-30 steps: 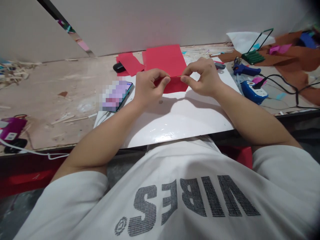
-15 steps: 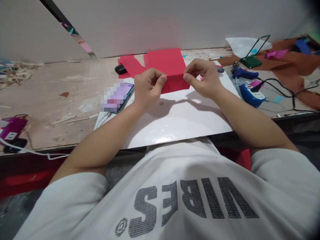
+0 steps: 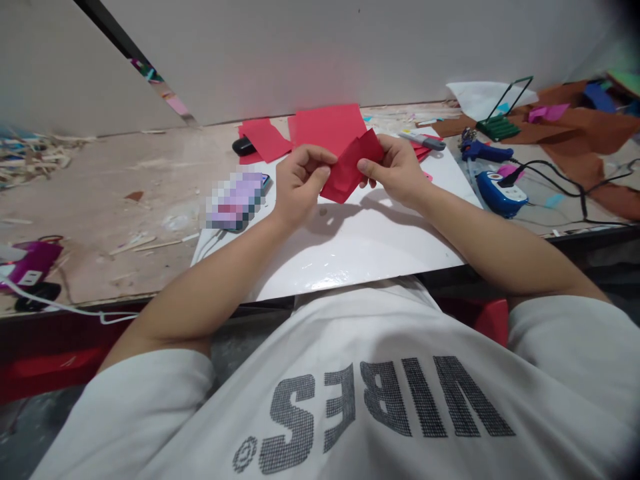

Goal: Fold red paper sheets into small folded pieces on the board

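A small folded piece of red paper [image 3: 346,175] is held tilted above the white board [image 3: 320,257]. My right hand [image 3: 400,172] pinches its right side, thumb in front and fingers behind. At the left edge of the paper, the thumb and fingertips of my left hand [image 3: 299,183] are closed on it. Behind my hands lies a larger red sheet [image 3: 325,123], with a smaller red piece [image 3: 269,139] to its left. A grey utility knife [image 3: 424,140] rests just beyond my right hand, on more red paper.
Left of the board's middle lies a phone [image 3: 239,201] with a cable. A blue glue gun [image 3: 487,150], a blue power socket [image 3: 501,193] and black cords are on the right, near brown sheets [image 3: 575,140]. Wood scraps [image 3: 37,159] litter the far left.
The folded red paper has turned from lying level to a slant, its right end raised. My right hand has shifted slightly left and lower, uncovering the utility knife.
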A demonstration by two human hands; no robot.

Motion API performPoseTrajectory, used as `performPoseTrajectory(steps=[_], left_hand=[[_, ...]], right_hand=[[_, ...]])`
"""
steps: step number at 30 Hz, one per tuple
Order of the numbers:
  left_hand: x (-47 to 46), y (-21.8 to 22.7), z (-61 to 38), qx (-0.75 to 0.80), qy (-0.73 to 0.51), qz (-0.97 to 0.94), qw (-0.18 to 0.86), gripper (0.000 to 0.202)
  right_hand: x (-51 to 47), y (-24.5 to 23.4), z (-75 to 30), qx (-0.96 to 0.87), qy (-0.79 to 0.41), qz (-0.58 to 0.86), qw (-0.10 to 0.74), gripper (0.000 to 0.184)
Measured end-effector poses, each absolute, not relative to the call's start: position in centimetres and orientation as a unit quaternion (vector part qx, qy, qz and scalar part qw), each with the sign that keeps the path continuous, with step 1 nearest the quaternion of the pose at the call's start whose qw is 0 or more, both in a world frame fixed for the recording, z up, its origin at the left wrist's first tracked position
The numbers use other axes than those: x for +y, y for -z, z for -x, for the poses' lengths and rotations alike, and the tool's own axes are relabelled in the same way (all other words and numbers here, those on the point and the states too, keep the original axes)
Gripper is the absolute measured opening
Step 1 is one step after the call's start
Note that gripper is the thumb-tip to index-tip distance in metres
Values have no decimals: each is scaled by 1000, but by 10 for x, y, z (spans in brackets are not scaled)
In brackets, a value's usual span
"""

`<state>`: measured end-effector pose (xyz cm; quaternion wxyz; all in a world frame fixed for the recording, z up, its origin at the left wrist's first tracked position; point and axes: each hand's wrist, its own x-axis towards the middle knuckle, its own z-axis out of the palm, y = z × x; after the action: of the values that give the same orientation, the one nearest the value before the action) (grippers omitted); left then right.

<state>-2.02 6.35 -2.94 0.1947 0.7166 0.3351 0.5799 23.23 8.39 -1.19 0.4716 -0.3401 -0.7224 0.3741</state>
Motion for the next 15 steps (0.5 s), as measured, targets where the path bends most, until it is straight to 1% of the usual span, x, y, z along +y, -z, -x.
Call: performPoseTrajectory(steps=[4, 8, 11, 15], left_hand=[[61, 28, 20, 345, -557, -717, 240, 54], [58, 28, 19, 329, -560, -724, 232, 52], [53, 25, 17, 309, -557, -735, 231, 49], [45, 17, 17, 316, -538, -741, 246, 38]], right_hand=[[89, 17, -233, -725, -383, 319, 474, 81], [87, 19, -232, -720, -393, 304, 485, 86], [79, 16, -229, -713, -388, 318, 491, 82], [69, 11, -224, -701, -365, 349, 504, 67]])
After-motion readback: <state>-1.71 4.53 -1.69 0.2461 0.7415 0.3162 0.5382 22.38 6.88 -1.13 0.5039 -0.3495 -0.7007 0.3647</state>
